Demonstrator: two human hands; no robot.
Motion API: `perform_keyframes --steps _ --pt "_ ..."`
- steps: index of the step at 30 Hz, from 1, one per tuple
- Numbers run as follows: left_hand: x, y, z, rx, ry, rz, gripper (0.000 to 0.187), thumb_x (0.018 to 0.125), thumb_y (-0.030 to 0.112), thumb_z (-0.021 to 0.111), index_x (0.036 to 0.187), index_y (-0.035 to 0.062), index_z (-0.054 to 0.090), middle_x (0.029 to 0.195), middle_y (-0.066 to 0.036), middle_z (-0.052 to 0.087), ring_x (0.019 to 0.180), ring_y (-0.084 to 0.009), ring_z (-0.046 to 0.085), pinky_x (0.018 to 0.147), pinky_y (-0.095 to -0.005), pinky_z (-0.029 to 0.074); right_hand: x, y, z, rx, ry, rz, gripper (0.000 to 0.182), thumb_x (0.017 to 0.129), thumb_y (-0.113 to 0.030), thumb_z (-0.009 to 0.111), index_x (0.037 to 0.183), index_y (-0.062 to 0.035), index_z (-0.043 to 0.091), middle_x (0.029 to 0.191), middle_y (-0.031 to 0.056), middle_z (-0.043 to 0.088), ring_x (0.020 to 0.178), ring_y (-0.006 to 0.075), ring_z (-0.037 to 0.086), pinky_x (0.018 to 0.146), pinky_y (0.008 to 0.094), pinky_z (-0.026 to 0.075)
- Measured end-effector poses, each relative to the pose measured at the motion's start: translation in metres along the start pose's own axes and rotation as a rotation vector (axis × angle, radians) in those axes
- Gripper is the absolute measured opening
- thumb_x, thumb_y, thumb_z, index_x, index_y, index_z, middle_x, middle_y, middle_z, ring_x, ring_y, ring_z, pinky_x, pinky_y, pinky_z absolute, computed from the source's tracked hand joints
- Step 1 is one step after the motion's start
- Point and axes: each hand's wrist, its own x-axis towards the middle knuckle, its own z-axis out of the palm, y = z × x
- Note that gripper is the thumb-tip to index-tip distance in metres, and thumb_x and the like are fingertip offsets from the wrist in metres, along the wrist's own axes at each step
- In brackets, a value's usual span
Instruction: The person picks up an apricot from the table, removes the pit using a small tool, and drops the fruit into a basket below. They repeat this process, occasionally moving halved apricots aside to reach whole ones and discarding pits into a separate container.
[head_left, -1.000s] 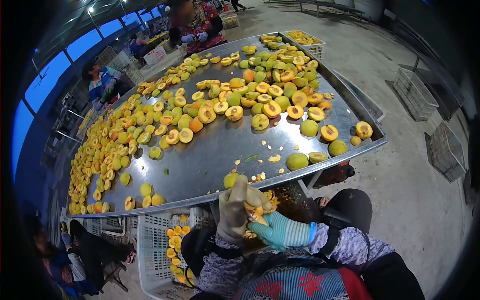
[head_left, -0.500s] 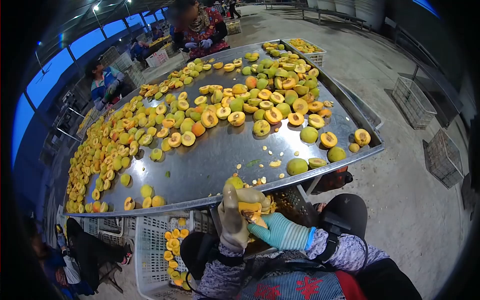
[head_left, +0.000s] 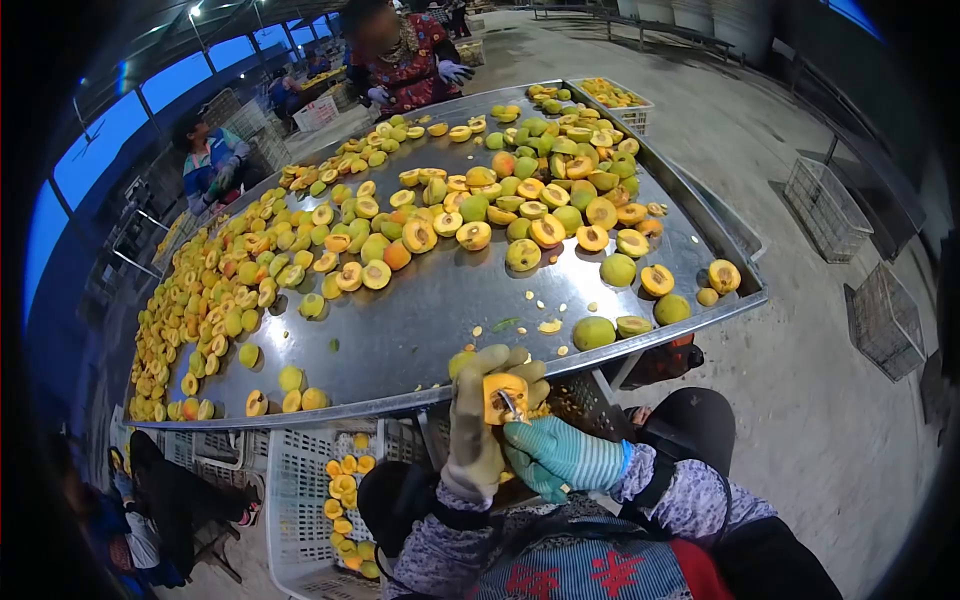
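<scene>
My left hand (head_left: 473, 425), in a pale, wet-looking glove, is closed around a yellow-orange peach half (head_left: 499, 388) just beyond the table's near edge, cut face towards me. My right hand (head_left: 575, 455), in a teal striped glove, grips a small metal pitting tool (head_left: 513, 406). Its shiny end lies against the hollow in the middle of the cut face; most of the handle is hidden in my fingers. A green-yellow peach (head_left: 460, 364) sits on the table right beside my left fingers.
The raised-rim metal table (head_left: 400, 350) bears many whole and halved peaches (head_left: 547, 231). Below it, a white crate (head_left: 290, 500) holds peach halves. Another person (head_left: 410, 60) stands across the table; others sit at the left. Crates (head_left: 888, 318) stand on the floor at right.
The peach half has turned so its cut face shows towards me, with the tool's metal end now visible on it. The person across has spread their hands apart.
</scene>
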Motion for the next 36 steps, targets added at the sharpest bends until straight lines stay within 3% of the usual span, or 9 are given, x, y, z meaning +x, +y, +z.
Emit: perform_keyframes --steps 5,7,21,24,26,28,30,32,36 --pt "-0.001 0.003 -0.016 0.180 -0.040 -0.012 0.055 0.103 0.055 0.037 0.107 0.0032 0.056 0.091 -0.014 0.063 0.083 -0.0237 0.066 0.078 -0.0366 0.056 -0.001 0.003 0.010 -0.169 -0.060 -0.180 0.045 0.101 -0.048 0.050 0.086 -0.0071 0.058 0.055 -0.0022 0.048 0.037 0.0107 0.043 0.034 0.0256 0.035" --pt "-0.004 0.003 -0.017 0.268 -0.022 0.066 0.058 0.102 0.056 0.038 0.108 0.0003 0.055 0.088 -0.014 0.063 0.079 -0.0234 0.066 0.076 -0.0361 0.056 0.004 -0.001 0.014 -0.418 0.185 0.071 0.042 0.102 -0.044 0.050 0.086 -0.0059 0.058 0.055 -0.0003 0.050 0.037 0.0111 0.044 0.034 0.0264 0.036" --pt "-0.003 -0.030 -0.040 0.147 -0.142 0.294 0.065 0.101 0.056 0.044 0.137 0.0024 0.043 0.103 -0.012 0.061 0.084 -0.0221 0.064 0.078 -0.0365 0.056 -0.003 0.037 0.066 -0.083 0.472 -0.256 0.033 0.102 -0.032 0.054 0.087 -0.0027 0.057 0.059 0.0019 0.053 0.041 0.0107 0.051 0.037 0.0254 0.040" --pt "-0.007 -0.023 -0.027 -0.101 -0.037 0.147 0.063 0.100 0.054 0.048 0.136 0.0023 0.045 0.105 -0.010 0.060 0.090 -0.0221 0.064 0.080 -0.0374 0.057 0.009 0.047 0.050 -0.484 0.564 -0.514 0.034 0.101 -0.032 0.055 0.087 -0.0016 0.058 0.059 0.0022 0.054 0.043 0.0111 0.052 0.037 0.0255 0.040" --pt "-0.004 -0.013 -0.014 -0.104 0.042 -0.285 0.059 0.100 0.053 0.049 0.132 0.0035 0.049 0.108 -0.009 0.059 0.095 -0.0233 0.065 0.084 -0.0387 0.057 0.002 0.036 0.041 -0.331 0.562 -0.356 0.035 0.101 -0.033 0.056 0.088 -0.0007 0.059 0.059 0.0042 0.056 0.044 0.0139 0.053 0.039 0.0285 0.041" --pt "-0.003 -0.025 -0.008 -0.104 -0.044 -0.131 0.043 0.103 0.040 0.051 0.127 0.0047 0.053 0.111 -0.010 0.061 0.098 -0.0247 0.066 0.088 -0.0394 0.058 -0.004 0.017 0.032 -0.036 0.546 -0.262 0.034 0.101 -0.029 0.056 0.083 -0.0008 0.060 0.060 0.0048 0.057 0.043 0.0120 0.053 0.038 0.0260 0.040" --pt "-0.003 -0.036 -0.011 -0.029 -0.102 -0.010 0.030 0.104 0.023 0.050 0.127 0.0056 0.052 0.117 -0.012 0.061 0.100 -0.0251 0.067 0.089 -0.0383 0.057 0.006 0.026 0.021 -0.139 0.607 -0.243 0.029 0.100 -0.025 0.056 0.086 0.0009 0.059 0.064 0.0110 0.060 0.050 0.0181 0.058 0.045 0.0308 0.045" --pt "-0.007 -0.041 -0.010 -0.011 -0.111 -0.011 0.026 0.103 0.011 0.050 0.128 0.0042 0.052 0.121 -0.014 0.060 0.101 -0.0236 0.066 0.090 -0.0361 0.056 0.020 0.049 0.016 -0.693 0.915 -0.838 0.025 0.099 -0.021 0.056 0.091 0.0024 0.060 0.070 0.0171 0.060 0.060 0.0280 0.062 0.055 0.0379 0.049" --pt "-0.010 -0.052 -0.007 0.230 -0.093 0.276 0.028 0.101 0.004 0.048 0.129 0.0028 0.051 0.121 -0.013 0.059 0.102 -0.0204 0.064 0.093 -0.0324 0.052 0.021 0.055 0.006 -0.704 0.924 -0.789 0.022 0.097 -0.019 0.059 0.097 0.0026 0.060 0.076 0.0225 0.062 0.072 0.0418 0.064 0.062 0.0441 0.049"
